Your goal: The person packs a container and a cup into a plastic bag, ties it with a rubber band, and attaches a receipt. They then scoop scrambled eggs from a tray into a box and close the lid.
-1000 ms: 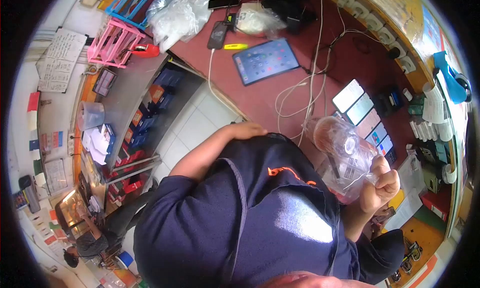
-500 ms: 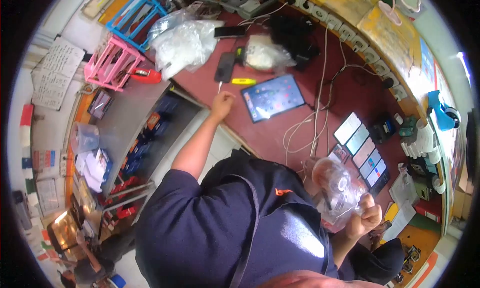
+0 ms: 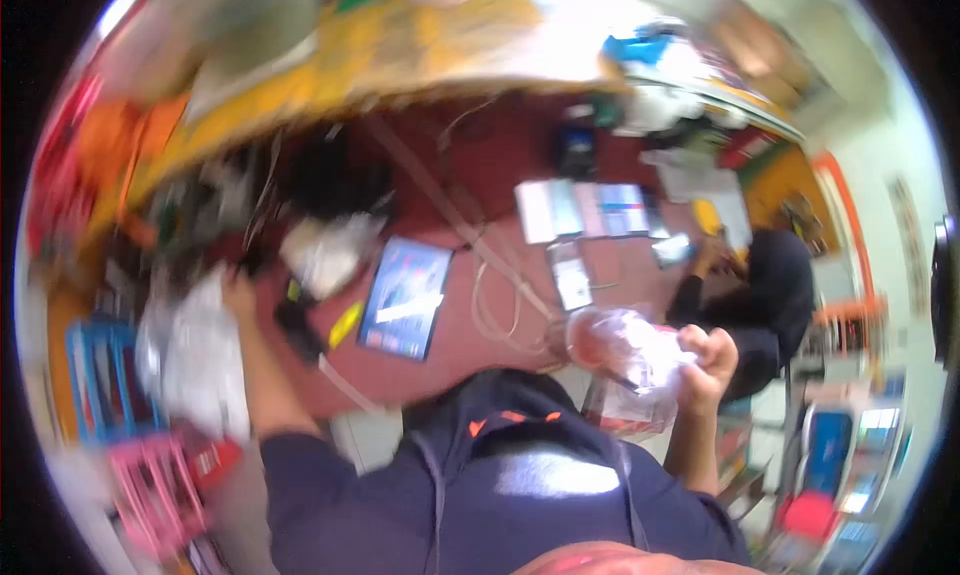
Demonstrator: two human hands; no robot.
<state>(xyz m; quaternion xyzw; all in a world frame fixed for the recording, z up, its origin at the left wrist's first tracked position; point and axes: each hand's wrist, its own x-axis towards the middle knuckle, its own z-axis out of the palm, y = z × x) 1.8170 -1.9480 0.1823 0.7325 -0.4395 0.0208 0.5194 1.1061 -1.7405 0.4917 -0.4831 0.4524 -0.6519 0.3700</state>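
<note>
Plastic bunches up in the clear bag (image 3: pixel 622 347), which the person's right hand (image 3: pixel 708 360) grips with its fingers curled tightly around one edge. It is held up in front of the chest, over the near edge of the maroon counter (image 3: pixel 470 275). The left hand (image 3: pixel 238 293) is stretched far out to the counter's left end, just beside a white bag (image 3: pixel 195 360) and near a dark phone (image 3: pixel 295 320). Motion blur hides whether its fingers are spread or closed. A tablet (image 3: pixel 405 297) lies flat between the two hands, with a yellow marker (image 3: pixel 345 323) beside it. A row of phones (image 3: pixel 590 210) (screens lit) lies farther back.
</note>
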